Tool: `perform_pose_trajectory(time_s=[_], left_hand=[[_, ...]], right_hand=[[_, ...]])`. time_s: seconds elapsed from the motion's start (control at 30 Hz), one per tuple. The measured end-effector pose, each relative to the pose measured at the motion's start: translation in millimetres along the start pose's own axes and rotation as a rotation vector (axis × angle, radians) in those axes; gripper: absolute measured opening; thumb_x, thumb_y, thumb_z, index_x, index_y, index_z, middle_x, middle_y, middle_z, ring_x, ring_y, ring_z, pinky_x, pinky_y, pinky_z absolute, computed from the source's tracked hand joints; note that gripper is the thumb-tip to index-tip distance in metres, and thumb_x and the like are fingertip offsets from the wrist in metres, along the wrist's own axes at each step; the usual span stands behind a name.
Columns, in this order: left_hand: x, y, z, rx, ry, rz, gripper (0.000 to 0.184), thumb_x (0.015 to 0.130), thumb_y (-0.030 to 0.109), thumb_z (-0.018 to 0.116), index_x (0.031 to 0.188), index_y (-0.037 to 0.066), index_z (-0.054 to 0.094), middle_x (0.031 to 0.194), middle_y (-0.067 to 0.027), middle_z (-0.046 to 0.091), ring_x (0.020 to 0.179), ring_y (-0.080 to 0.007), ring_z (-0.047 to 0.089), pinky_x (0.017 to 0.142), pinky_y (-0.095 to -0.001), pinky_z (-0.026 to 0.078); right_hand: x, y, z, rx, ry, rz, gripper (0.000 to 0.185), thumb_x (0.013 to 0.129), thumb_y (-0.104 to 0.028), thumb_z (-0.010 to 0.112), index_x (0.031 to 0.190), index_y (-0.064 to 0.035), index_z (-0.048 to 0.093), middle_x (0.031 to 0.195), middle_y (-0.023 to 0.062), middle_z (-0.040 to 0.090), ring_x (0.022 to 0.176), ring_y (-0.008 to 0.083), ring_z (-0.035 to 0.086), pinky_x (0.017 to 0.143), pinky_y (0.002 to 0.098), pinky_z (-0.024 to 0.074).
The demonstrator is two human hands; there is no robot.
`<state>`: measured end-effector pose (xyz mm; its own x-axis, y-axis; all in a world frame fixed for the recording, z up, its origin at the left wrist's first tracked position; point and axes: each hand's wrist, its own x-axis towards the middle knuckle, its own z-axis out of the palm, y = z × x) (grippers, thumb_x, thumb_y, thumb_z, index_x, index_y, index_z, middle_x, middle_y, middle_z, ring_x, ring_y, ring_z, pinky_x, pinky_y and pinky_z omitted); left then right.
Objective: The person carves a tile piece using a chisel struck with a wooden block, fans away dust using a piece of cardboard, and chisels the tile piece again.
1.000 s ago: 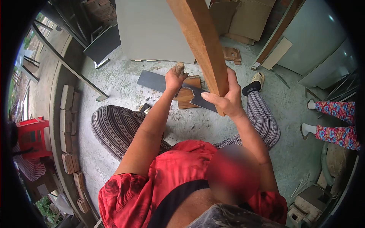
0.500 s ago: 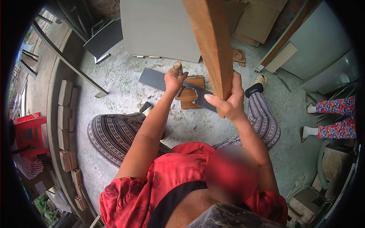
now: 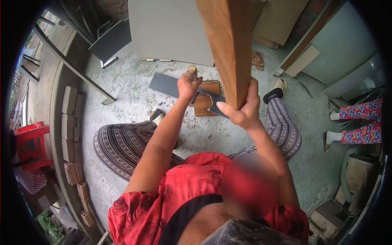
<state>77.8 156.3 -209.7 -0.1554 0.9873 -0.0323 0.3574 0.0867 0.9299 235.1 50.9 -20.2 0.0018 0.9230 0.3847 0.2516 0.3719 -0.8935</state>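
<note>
The left hand (image 3: 188, 87), forearm toward one o'clock, is clamped round a wooden handle (image 3: 192, 72). The right hand (image 3: 246, 112), forearm toward eleven, grips a wooden beam (image 3: 232, 53).

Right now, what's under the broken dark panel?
A brown wooden board shows beneath the middle of the dark panel, pale floor around; whatever the panel covers can't be seen.

I see a thick orange-brown wooden beam (image 3: 231, 53) raised in the right hand (image 3: 246, 113), its upper end out of view. A round wooden handle (image 3: 192, 72) pokes up from the left hand (image 3: 188, 87). Below, the flat dark board (image 3: 164, 84) lies across a brown wooden block (image 3: 203, 108), with a jagged gap near its middle (whatever the handle carries is hidden from me).
</note>
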Motion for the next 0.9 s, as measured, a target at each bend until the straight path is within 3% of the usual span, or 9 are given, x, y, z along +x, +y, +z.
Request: perform_pose_trajectory(time_s=[0.07, 0.13, 0.27, 0.4, 0.5, 0.67, 0.8, 0.83, 0.9], left_hand=[[-1.6, 3.9, -1.8, 0.054, 0.015, 0.018, 0.03, 0.065, 0.021, 0.073, 0.082, 0.001, 0.059, 0.076, -0.0161, 0.064, 0.075, -0.0307, 0.063, 0.071, -0.0363, 0.048], [0.7, -0.4, -0.2, 0.052, 0.026, 0.013, 0.03, 0.065, 0.021, 0.073, 0.082, 0.001, 0.06, 0.077, -0.0167, 0.064, 0.076, -0.0312, 0.063, 0.071, -0.0365, 0.048], [-3.5, 0.9, -4.3, 0.076, 0.051, -0.015, 0.029, 0.066, 0.021, 0.072, 0.083, 0.0, 0.06, 0.08, -0.0184, 0.064, 0.08, -0.0332, 0.063, 0.072, -0.0376, 0.048], [-1.0, -3.8, -9.5, 0.073, 0.018, 0.008, 0.029, 0.068, 0.022, 0.071, 0.084, 0.0, 0.061, 0.077, -0.016, 0.065, 0.076, -0.0287, 0.065, 0.07, -0.035, 0.049], [15.0, -24.0, -10.9, -0.295, -0.174, 0.122, 0.025, 0.071, 0.021, 0.069, 0.086, 0.001, 0.062, 0.078, -0.0092, 0.067, 0.072, -0.016, 0.063, 0.068, -0.0291, 0.048], [15.2, -8.4, -18.6, -0.188, -0.273, 0.104, 0.025, 0.069, 0.019, 0.071, 0.084, 0.002, 0.061, 0.079, -0.0092, 0.067, 0.074, -0.0172, 0.064, 0.067, -0.0308, 0.049], [2.7, 4.1, -7.6, 0.018, -0.148, 0.11, 0.023, 0.064, 0.018, 0.073, 0.078, 0.004, 0.059, 0.073, -0.0082, 0.065, 0.07, -0.0219, 0.062, 0.067, -0.0327, 0.049], [3.3, 1.8, -4.0, -0.046, -0.195, 0.015, 0.024, 0.063, 0.018, 0.073, 0.075, 0.005, 0.057, 0.071, -0.0086, 0.064, 0.067, -0.0247, 0.061, 0.067, -0.0332, 0.048], [1.4, 4.7, -2.6, -0.018, -0.162, 0.069, 0.024, 0.063, 0.019, 0.073, 0.075, 0.005, 0.058, 0.071, -0.009, 0.064, 0.067, -0.0245, 0.061, 0.067, -0.0333, 0.048]], right_hand=[[-14.2, 25.4, 0.5, -0.217, -0.093, 0.125, 0.062, 0.063, -0.019, 0.069, 0.112, 0.0002, 0.035, 0.088, 0.0206, 0.06, 0.083, 0.032, 0.062, 0.075, 0.0369, 0.0488], [-19.0, 58.5, 0.3, -0.672, -0.427, 0.44, 0.06, 0.058, -0.021, 0.069, 0.104, -0.0012, 0.035, 0.082, 0.0202, 0.059, 0.075, 0.0351, 0.06, 0.07, 0.0407, 0.0473], [-27.1, 66.2, 3.7, -0.484, -0.374, 0.523, 0.06, 0.056, -0.023, 0.069, 0.101, -0.0023, 0.035, 0.083, 0.0225, 0.059, 0.078, 0.0408, 0.059, 0.071, 0.0429, 0.0469], [-29.3, 70.2, 3.5, -0.531, -0.381, 0.472, 0.061, 0.054, -0.024, 0.07, 0.101, -0.0029, 0.037, 0.083, 0.022, 0.059, 0.078, 0.0393, 0.059, 0.071, 0.0425, 0.0466], [-26.1, 64.6, 1.3, -0.498, -0.416, 0.504, 0.061, 0.055, -0.024, 0.07, 0.102, -0.002, 0.038, 0.086, 0.0229, 0.059, 0.083, 0.0385, 0.059, 0.073, 0.0417, 0.0471], [-25.8, 60.3, -4.5, -0.416, -0.404, 0.51, 0.071, 0.056, -0.023, 0.072, 0.115, 0.0002, 0.039, 0.092, 0.0218, 0.061, 0.09, 0.0328, 0.061, 0.078, 0.0371, 0.0473], [-5.8, 7.2, -4.6, -0.007, -0.171, 0.174, 0.073, 0.06, -0.022, 0.073, 0.12, 0.0014, 0.038, 0.095, 0.0184, 0.06, 0.091, 0.0253, 0.061, 0.08, 0.0327, 0.0468], [-2.9, -0.2, -3.8, 0.088, -0.077, 0.063, 0.07, 0.061, -0.022, 0.072, 0.118, 0.001, 0.038, 0.095, 0.0172, 0.06, 0.09, 0.0237, 0.061, 0.079, 0.0321, 0.0469], [-10.4, 6.0, -0.4, 0.103, -0.027, 0.064, 0.066, 0.061, -0.019, 0.072, 0.114, 0.001, 0.039, 0.098, 0.0144, 0.058, 0.088, 0.0208, 0.058, 0.079, 0.0314, 0.0454]])
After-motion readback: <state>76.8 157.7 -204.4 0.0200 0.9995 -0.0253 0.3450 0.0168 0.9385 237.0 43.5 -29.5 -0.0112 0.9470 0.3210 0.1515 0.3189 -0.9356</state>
